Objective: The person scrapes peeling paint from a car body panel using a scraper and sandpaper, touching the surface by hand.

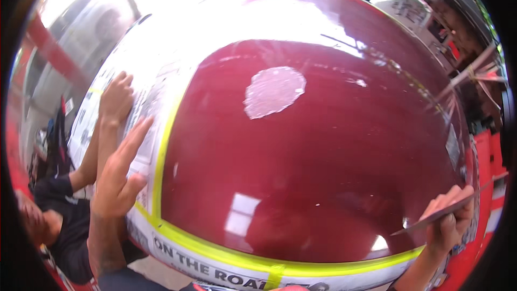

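A glossy dark red car panel (312,161) fills the middle, with an irregular pale pink patch (273,90) on its upper part. Yellow masking tape (164,178) borders it at left and bottom, along newspaper sheets (142,153). My left hand (121,170) is raised at the panel's left side over the taped newspaper, fingers extended; I cannot tell whether it touches the paper. At the lower right, my right hand (449,215) grips a flat, thin, dark spreader blade (417,225), held over the panel's right edge.
A co-worker (67,226) in a dark shirt is at the left, a hand (116,97) on the papered area beyond my left hand. Red structures (489,159) and poles (474,67) stand along the right. A cluttered, partly overexposed background lies beyond the panel.
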`<action>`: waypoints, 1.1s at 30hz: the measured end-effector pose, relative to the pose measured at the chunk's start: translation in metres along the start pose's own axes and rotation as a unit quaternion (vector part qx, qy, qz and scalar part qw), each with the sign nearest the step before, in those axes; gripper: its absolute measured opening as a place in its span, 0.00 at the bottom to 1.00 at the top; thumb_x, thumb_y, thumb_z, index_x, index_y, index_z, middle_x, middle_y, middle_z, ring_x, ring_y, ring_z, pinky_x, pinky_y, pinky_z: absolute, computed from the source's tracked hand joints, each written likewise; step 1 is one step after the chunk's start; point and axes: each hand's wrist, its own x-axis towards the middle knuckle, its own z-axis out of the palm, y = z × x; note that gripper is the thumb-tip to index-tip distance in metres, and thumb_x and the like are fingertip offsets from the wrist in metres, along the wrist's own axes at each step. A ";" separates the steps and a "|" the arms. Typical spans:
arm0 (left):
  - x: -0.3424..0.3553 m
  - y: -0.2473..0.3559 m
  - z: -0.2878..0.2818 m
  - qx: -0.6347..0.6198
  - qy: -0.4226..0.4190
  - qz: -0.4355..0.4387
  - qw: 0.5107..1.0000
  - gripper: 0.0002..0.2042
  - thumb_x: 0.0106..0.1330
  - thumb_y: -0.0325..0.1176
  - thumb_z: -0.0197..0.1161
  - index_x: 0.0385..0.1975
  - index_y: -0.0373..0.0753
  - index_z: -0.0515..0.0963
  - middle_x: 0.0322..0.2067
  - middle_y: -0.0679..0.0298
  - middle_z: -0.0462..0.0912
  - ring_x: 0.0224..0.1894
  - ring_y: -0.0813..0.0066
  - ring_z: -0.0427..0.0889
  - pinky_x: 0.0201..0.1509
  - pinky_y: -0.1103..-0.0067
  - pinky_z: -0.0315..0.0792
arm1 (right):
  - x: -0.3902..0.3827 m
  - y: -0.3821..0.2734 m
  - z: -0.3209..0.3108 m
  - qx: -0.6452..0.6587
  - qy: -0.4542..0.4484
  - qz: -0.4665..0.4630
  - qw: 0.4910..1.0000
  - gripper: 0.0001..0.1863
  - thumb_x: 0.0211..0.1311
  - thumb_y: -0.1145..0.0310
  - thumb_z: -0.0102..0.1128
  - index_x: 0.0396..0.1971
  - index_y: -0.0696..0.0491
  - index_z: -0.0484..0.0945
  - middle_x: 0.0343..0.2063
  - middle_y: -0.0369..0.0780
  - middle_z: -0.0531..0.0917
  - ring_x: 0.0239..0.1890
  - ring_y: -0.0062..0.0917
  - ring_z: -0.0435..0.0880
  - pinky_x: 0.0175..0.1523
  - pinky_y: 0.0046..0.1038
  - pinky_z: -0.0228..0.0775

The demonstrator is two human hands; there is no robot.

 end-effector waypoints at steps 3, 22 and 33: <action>-0.009 -0.007 0.006 -0.004 0.012 -0.034 0.999 0.45 0.75 0.67 0.44 0.73 0.27 0.62 0.71 0.43 0.69 0.75 0.46 0.66 0.78 0.63 0.56 | -0.013 0.010 0.017 -0.137 0.271 0.017 0.952 0.44 0.57 0.57 0.80 0.67 0.62 0.66 0.49 0.42 0.85 0.47 0.25 0.88 0.51 0.23 0.83; -0.133 -0.012 0.057 -0.077 0.284 -0.121 0.948 0.49 0.74 0.71 0.40 0.73 0.22 0.58 0.71 0.39 0.65 0.76 0.48 0.61 0.80 0.59 0.51 | 0.135 0.050 -0.067 -0.286 0.185 0.222 0.913 0.27 0.69 0.75 0.56 0.68 0.58 0.69 0.53 0.42 0.81 0.51 0.22 0.82 0.58 0.26 0.74; -0.152 -0.042 0.092 -0.148 0.344 -0.088 0.923 0.50 0.75 0.71 0.38 0.75 0.23 0.49 0.68 0.41 0.69 0.75 0.49 0.63 0.80 0.57 0.50 | 0.476 0.082 0.119 -0.390 0.103 0.025 0.915 0.20 0.65 0.67 0.61 0.55 0.57 0.80 0.33 0.43 0.84 0.30 0.25 0.78 0.36 0.32 0.72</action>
